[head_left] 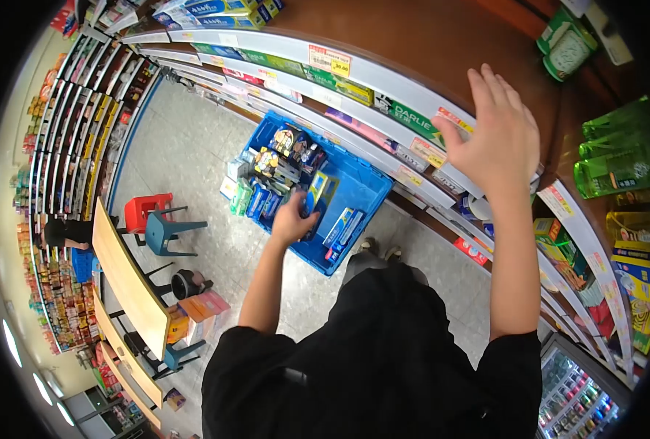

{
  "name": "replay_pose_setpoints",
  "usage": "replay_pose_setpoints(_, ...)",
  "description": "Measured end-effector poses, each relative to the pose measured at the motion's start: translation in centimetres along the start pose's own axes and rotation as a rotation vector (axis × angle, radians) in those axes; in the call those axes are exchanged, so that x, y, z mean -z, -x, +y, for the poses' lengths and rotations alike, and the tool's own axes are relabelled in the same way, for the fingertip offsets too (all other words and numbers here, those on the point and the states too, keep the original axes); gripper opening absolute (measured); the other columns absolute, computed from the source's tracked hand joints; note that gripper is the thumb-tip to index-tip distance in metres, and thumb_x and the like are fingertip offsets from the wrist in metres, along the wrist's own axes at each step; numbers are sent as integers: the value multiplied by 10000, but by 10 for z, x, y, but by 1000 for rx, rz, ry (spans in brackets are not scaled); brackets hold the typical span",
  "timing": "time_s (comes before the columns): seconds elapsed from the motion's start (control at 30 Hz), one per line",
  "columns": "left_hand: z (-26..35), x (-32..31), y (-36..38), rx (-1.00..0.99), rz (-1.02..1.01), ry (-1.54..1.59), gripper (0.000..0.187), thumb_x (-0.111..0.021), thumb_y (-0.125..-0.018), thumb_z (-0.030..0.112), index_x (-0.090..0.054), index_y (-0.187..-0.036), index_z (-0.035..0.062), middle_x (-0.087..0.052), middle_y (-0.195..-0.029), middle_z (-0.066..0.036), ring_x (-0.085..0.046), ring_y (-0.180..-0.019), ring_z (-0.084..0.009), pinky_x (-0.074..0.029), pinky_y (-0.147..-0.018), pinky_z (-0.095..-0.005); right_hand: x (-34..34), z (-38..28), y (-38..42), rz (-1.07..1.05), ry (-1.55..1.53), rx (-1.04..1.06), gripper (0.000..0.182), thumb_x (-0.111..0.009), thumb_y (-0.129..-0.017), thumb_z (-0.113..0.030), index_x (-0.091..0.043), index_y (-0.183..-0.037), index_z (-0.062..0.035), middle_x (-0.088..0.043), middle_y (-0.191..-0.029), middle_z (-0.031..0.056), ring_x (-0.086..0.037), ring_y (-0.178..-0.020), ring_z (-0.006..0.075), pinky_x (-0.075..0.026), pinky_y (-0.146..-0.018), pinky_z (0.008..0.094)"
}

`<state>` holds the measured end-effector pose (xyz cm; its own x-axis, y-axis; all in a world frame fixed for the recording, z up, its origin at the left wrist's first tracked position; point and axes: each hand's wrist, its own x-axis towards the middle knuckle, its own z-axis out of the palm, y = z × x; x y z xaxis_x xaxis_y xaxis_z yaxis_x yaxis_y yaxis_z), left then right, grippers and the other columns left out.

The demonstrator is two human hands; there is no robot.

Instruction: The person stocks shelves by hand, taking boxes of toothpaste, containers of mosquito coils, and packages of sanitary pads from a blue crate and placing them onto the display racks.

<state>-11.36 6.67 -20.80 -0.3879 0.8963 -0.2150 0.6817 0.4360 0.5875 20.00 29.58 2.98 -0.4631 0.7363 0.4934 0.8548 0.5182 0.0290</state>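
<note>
A blue crate (354, 183) stands on the floor beside the shelving, holding packets, toothpaste-like boxes and other small goods. My left hand (294, 221) reaches down over the crate among the dark and blue packages, its fingers bent; whether it grips one of them is unclear. My right hand (497, 135) is raised in front of the shelf edge, palm down, fingers and thumb spread, with nothing in it. Just left of it, a green DARLIE box (412, 117) lies on a shelf. Two blue and white boxes (344, 230) lie at the crate's near end.
Shelves (442, 66) with price labels curve along the right. Green bottles (614, 164) stand at far right. On the left are a wooden table (131, 274), a teal stool (165, 233), a red stool (145, 212) and stocked racks. Another person (65, 233) is at far left.
</note>
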Motion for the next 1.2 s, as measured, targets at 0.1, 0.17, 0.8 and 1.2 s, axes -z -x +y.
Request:
replay_pose_setpoints(0.1,-87,-87,-11,178,-81,-64,583,-786,-731,365,-659,-1189,28,-729,-984,-226,-715,-927,-382,-563,-832,-452,-1,-2,0,29,20,19,711,-731,-795,-491,-604,-1333,-43,-584,-1421,142,-548,-1304,300,-458,-1047,424)
replay_pose_setpoints(0.17,-118,-128,-19,276,-139,-134,590,-769,-740,350,-642,-1217,28,-728,-1026,-224,-706,-975,-383,-556,-875,-453,-2,-2,0,33,53,32,709,-740,-790,-489,-609,-1327,-47,-595,-1409,138,-564,-1287,302,-477,-1025,425)
replay_pose_setpoints(0.8,-220,-274,-31,520,-311,71,570,-633,-899,287,-527,-1406,49,-613,-1356,-222,-593,-1258,-357,-464,-1060,-401,-1,-3,-4,57,-7,92,665,-787,-768,-408,-624,-1291,-31,-631,-1348,163,-612,-1207,343,-506,-970,401)
replay_pose_setpoints(1.2,88,105,-146,-684,901,17,456,-565,-839,-43,-569,-1294,-16,-625,-1248,-210,-587,-1188,-390,-447,-1032,-451,6,-1,-1,-18,-33,18,729,-724,-797,-439,-565,-1358,-1,-543,-1447,193,-517,-1328,338,-432,-1068,437)
